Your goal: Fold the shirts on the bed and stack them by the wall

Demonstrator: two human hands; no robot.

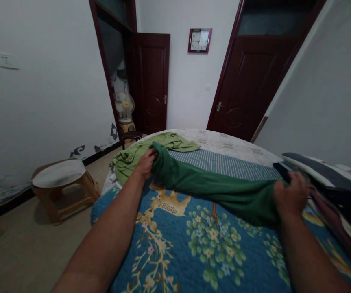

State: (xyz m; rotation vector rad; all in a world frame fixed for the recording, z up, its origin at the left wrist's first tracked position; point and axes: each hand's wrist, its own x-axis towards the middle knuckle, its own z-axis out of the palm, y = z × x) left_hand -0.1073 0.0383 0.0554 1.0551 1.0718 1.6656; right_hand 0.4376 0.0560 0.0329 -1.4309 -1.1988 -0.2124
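A dark green piece of cloth (212, 183), possibly a garment, stretches in a long folded strip across the bed-like surface. My left hand (147, 162) is closed on its left end, fingers pinching a bunched edge. At the other end, my right hand (293, 195) grips the cloth; its fingers are partly blurred. Below lies a blue quilted cover (175, 236) with flowers, a tree and a deer-like animal. A light green cloth (132, 156) lies crumpled just beyond my left hand. Behind the dark green cloth shows a blue striped fabric (218, 162).
A stack of folded clothes (336, 191) sits at the right, close to my right hand. A pale patterned tablecloth (227, 142) covers the far rounded edge. To the left on the floor stands a stool (62, 179). A fan (125, 105) is beyond the open door (152, 81).
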